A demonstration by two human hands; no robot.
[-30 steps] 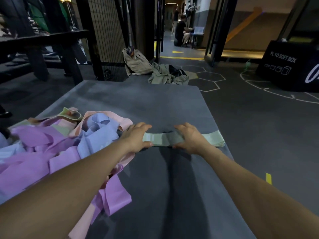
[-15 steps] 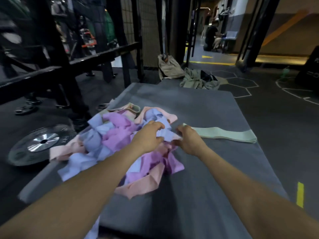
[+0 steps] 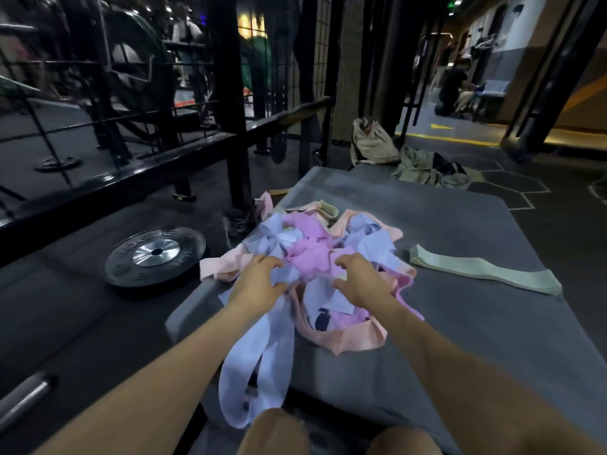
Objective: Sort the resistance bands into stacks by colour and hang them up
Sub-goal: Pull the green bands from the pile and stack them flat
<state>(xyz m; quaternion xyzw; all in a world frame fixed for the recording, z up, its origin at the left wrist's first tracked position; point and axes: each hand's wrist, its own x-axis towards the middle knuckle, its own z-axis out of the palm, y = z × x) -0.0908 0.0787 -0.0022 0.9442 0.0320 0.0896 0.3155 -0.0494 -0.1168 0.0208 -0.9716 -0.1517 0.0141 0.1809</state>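
Observation:
A tangled heap of resistance bands [image 3: 315, 251] in lilac, pink, peach and pale blue lies on the grey mat [image 3: 460, 339]. My left hand [image 3: 259, 284] rests on the heap's left side with fingers spread and bent. My right hand [image 3: 361, 282] is on the right side of the heap, fingers curled down into the bands. One pale blue band [image 3: 256, 366] hangs over the mat's near edge. A flat stack of green bands [image 3: 486, 269] lies apart on the mat, to the right of the heap.
A black weight plate [image 3: 156, 256] lies on the floor left of the mat. A black steel rack [image 3: 230, 103] stands behind it. Crumpled clothing and a bag [image 3: 417, 164] lie past the mat's far edge. A person sits far off at the back right.
Both hands left the green stack and moved left onto the mixed heap. The view swung left, so the green stack now lies off to the right.

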